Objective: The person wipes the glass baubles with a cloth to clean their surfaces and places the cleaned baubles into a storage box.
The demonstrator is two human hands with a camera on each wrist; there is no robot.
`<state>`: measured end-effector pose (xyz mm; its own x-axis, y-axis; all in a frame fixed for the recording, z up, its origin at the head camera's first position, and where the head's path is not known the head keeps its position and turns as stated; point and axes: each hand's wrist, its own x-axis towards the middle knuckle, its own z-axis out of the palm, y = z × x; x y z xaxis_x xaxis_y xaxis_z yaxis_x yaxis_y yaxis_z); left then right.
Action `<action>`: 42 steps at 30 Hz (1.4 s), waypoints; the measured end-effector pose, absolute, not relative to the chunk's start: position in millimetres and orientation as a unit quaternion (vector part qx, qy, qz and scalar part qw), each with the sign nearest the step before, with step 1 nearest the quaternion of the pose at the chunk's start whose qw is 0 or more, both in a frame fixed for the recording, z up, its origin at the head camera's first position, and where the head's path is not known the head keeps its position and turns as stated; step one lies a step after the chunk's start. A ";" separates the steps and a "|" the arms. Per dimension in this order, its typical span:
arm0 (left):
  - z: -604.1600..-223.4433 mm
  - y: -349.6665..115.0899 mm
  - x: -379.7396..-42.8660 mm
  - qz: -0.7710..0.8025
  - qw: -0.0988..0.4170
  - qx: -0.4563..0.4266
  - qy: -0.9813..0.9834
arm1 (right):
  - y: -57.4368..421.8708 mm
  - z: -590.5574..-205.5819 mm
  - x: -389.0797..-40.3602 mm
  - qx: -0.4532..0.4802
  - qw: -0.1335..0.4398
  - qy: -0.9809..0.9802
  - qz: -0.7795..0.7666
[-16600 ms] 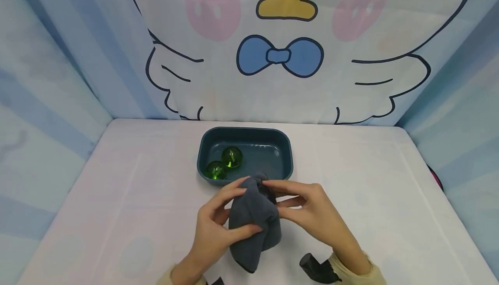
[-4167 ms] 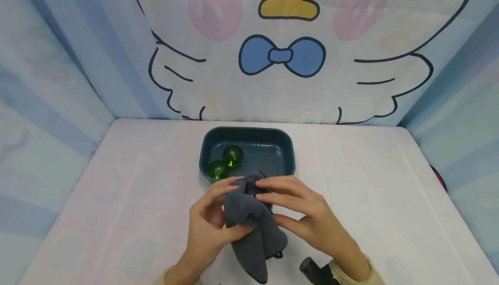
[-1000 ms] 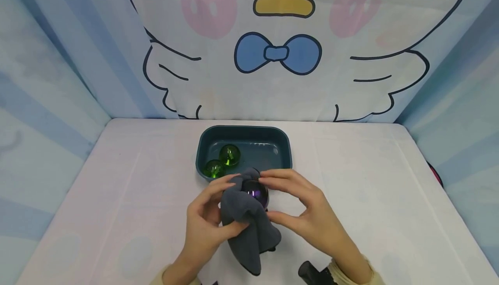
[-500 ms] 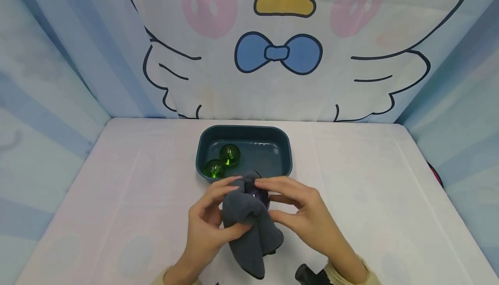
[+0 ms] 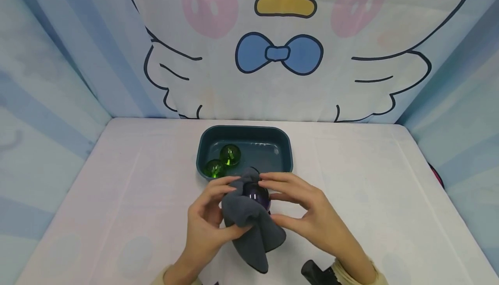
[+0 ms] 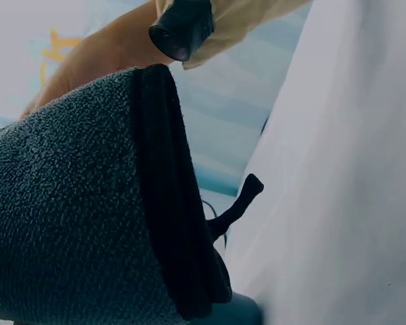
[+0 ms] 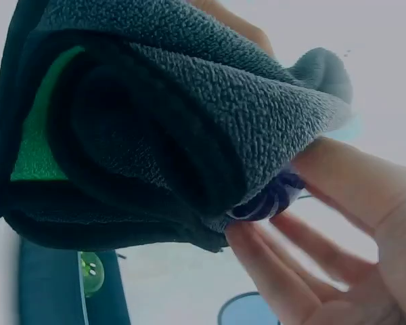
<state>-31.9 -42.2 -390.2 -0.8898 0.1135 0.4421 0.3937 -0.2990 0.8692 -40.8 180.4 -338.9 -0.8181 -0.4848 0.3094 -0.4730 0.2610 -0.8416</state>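
A dark purple, shiny ball (image 5: 260,195) sits partly wrapped in a grey terry cloth (image 5: 255,222) above the table, in front of the tray. My left hand (image 5: 208,220) grips the cloth around the ball, its thumb pressing a fold. On the other side my right hand (image 5: 308,205) pinches the ball's bare part between thumb and fingers. The right wrist view shows swirls on the ball (image 7: 274,196) between those fingertips, under the folded cloth (image 7: 210,81). In the left wrist view the cloth (image 6: 68,203) fills the left side, with dark edging and a loop (image 6: 240,203); the ball is hidden there.
A dark teal tray (image 5: 289,146) stands just beyond my hands, with two clear green balls (image 5: 230,155) in its left part. A black wrist camera (image 5: 317,273) sticks out at my right sleeve. Printed fabric walls (image 5: 278,98) rise behind and beside the white table.
Half a second ago my right fingers covered more of the ball; now they have shifted right and more of it shows. The cloth has turned slightly in my left hand. The green balls stay put.
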 end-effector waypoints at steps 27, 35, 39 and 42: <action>-394.7 -41.5 -32.9 -0.777 0.091 -0.219 -0.584 | 176.4 -338.5 -38.3 -0.305 -0.031 0.842 -0.444; -393.8 -37.6 -31.2 -0.783 0.072 -0.223 -0.576 | 179.3 -339.0 -40.8 -0.388 -0.079 0.826 -0.402; -394.2 -38.0 -31.2 -0.780 0.066 -0.226 -0.580 | 178.5 -343.9 -42.7 -0.332 -0.036 0.819 -0.467; -395.0 -39.9 -31.4 -0.776 0.064 -0.226 -0.586 | 175.6 -348.2 -45.1 -0.263 0.023 0.802 -0.536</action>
